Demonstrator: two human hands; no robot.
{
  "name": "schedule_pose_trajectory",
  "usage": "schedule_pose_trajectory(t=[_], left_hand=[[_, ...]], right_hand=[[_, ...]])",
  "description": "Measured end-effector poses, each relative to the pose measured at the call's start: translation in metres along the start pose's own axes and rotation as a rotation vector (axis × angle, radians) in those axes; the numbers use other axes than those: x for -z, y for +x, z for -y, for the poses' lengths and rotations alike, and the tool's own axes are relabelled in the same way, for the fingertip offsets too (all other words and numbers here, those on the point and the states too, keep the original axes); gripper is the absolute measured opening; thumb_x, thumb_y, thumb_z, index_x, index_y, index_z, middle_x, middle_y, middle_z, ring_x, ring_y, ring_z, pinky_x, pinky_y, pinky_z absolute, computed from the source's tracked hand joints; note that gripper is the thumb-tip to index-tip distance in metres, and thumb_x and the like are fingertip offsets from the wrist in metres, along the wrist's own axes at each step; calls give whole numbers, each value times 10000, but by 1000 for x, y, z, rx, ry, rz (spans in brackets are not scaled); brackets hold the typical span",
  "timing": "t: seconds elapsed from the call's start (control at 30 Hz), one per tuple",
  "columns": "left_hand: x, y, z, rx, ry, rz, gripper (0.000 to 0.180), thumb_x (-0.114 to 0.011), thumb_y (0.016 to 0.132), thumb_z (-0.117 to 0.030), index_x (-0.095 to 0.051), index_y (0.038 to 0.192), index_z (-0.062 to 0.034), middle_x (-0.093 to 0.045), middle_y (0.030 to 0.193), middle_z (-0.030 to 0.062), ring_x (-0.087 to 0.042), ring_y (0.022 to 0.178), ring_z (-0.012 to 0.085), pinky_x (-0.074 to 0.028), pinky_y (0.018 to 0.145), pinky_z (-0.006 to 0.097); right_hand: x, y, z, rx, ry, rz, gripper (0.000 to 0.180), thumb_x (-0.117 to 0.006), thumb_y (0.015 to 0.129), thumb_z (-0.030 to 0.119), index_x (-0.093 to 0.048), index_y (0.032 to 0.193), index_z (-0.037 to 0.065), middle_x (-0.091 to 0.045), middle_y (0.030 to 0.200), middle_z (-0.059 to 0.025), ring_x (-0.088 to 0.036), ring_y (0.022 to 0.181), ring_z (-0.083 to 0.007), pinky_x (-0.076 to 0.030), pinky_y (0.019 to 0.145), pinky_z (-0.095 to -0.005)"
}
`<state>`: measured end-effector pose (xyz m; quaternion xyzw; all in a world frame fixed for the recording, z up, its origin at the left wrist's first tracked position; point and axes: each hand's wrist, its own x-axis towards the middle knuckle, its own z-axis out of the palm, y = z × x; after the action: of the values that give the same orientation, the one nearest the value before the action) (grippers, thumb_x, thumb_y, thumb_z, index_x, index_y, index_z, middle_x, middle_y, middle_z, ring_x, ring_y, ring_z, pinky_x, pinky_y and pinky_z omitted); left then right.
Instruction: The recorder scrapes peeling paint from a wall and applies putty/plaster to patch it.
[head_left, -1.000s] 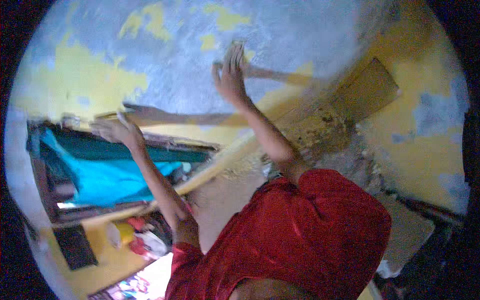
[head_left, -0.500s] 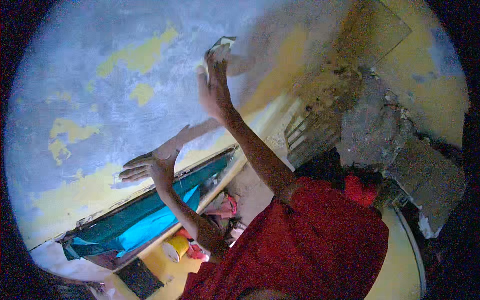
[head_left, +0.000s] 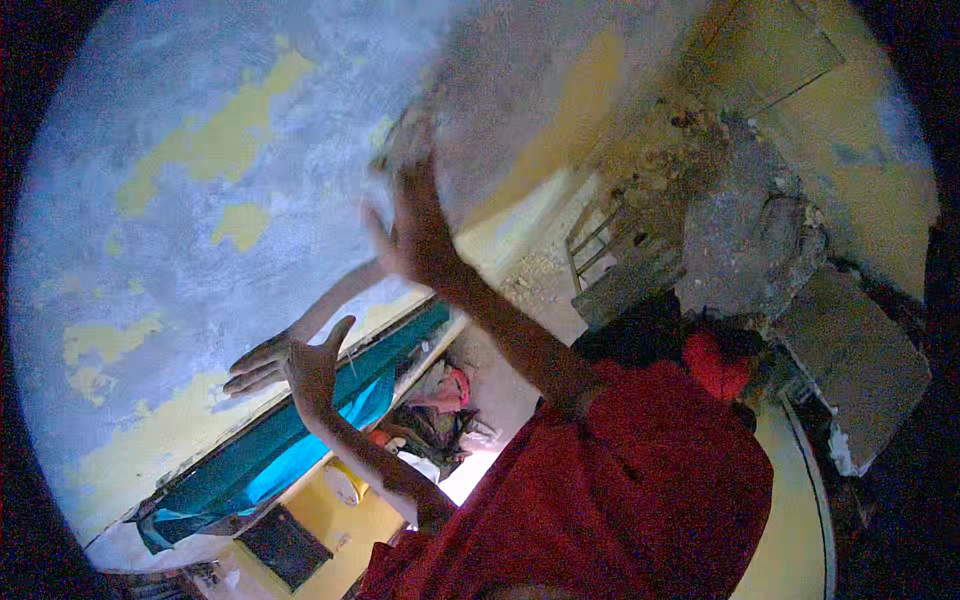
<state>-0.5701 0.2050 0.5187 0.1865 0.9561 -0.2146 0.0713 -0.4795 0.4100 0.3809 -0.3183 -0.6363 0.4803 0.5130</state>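
Observation:
Both bare arms reach up from a red shirt toward a wall (head_left: 190, 240) of bluish-white coating with yellow patches. My left hand (head_left: 308, 372) lies flat at the wall's lower part, fingers stretched out together and thumb apart, holding nothing. Higher up and to its right, my right hand (head_left: 420, 225) is against the wall with its thumb raised. Its fingers are smeared by motion. A thin, flat sheet (head_left: 392, 150) shows faintly at those fingertips; its kind cannot be made out. A shadow of an arm falls on the wall between the two hands.
Teal sheeting (head_left: 215, 505) runs along the wall's foot. Beyond my left arm sit a yellow bucket (head_left: 345, 482) and a heap of cloth-like items (head_left: 440, 400). A slatted wooden frame (head_left: 600, 245), crumbled rubble (head_left: 650, 170) and a grey slab (head_left: 850, 350) are at the right.
The view has shifted, so the wall patches sit lower and farther left. Both hands appear lower in the picture, the right one also farther left. The sheet at its fingertips looks more blurred.

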Motion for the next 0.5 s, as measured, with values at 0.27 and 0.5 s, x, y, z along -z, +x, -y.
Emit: schedule_pose_trajectory(t=[0.27,0.5], left_hand=[[21,-22,-32,-46,13,-24,795,-730,788,-645,-623,1141,59,-638,810,314,-633,754,466,-520,678,498],[-14,2,37,-271,-76,-136,847,-770,726,-674,-639,1043,100,-635,782,305,-646,795,462,-524,728,506]], right_hand=[[3,-21,-6,55,28,41,897,-605,964,255,-23,1550,-95,17,1596,-382,-7,1499,-516,-64,1211,-589],[14,24,10,-122,-82,143,699,-470,1047,376,-243,1510,-95,-174,1557,-401,-137,1477,-529,-130,1235,-498]])
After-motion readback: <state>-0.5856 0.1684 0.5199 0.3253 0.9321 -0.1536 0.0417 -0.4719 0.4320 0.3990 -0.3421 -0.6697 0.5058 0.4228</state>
